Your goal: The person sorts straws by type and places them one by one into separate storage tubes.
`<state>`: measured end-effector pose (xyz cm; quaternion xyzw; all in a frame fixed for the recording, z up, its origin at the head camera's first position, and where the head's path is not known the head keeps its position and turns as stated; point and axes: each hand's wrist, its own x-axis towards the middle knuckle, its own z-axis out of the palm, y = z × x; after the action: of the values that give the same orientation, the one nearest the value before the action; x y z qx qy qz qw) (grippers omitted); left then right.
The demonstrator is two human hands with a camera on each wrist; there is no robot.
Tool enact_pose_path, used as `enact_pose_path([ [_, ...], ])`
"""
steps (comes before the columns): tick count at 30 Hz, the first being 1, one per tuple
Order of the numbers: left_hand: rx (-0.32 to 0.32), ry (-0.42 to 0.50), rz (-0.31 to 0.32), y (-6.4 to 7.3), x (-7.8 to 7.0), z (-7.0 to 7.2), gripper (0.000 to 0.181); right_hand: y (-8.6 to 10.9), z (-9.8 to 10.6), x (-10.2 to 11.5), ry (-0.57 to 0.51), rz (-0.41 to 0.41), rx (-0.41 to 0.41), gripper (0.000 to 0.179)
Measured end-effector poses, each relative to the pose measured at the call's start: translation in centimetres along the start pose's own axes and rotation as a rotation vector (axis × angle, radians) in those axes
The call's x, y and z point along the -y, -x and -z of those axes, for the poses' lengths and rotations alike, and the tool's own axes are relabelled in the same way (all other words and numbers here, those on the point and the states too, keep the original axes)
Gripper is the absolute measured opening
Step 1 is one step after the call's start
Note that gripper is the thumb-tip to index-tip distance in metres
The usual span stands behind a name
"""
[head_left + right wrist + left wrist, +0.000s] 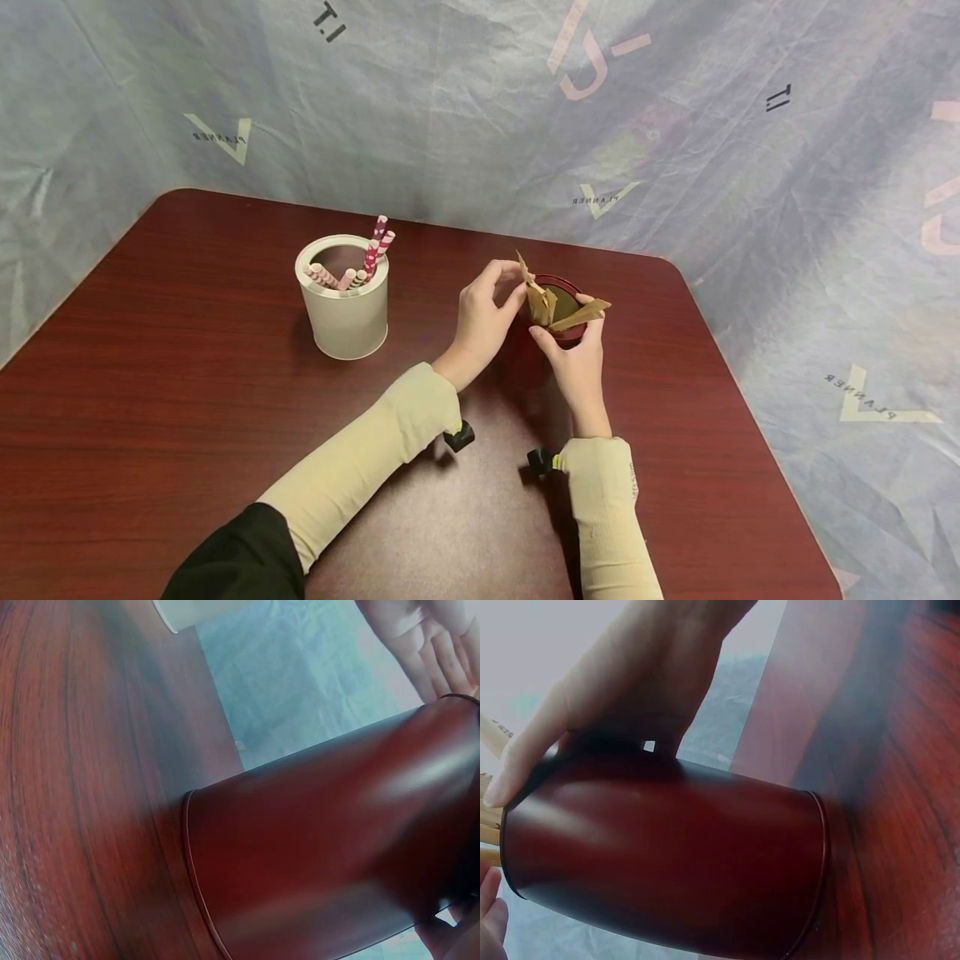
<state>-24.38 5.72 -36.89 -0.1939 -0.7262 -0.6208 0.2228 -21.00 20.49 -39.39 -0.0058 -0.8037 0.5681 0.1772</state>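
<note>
A dark red can (558, 333) stands on the table, its curved wall filling much of the left wrist view (667, 847) and right wrist view (322, 840). Stiff brown paper-like pieces (542, 304) stick up out of its mouth; their exact kind is unclear. My right hand (581, 362) grips the can near its rim, thumb on the near side and fingers around the far right side. At the can's left side, my left hand (483, 312) pinches one brown piece between thumb and forefinger. Its other fingers curl loosely; the pinch is only partly visible.
An off-white canister (345, 321) holding several pink and red patterned paper straws (375, 250) stands left of my hands. Beneath everything is a reddish-brown wooden table (187, 400). A grey printed curtain (420, 117) hangs behind and along the right edge.
</note>
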Motion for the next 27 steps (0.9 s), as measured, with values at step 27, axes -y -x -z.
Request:
enact_pose_path([
  [27, 0.041, 0.050, 0.007, 1.9, 0.8, 1.6, 0.048, 1.3, 0.1, 3.9, 0.019, -0.058, 0.020, 0.078],
])
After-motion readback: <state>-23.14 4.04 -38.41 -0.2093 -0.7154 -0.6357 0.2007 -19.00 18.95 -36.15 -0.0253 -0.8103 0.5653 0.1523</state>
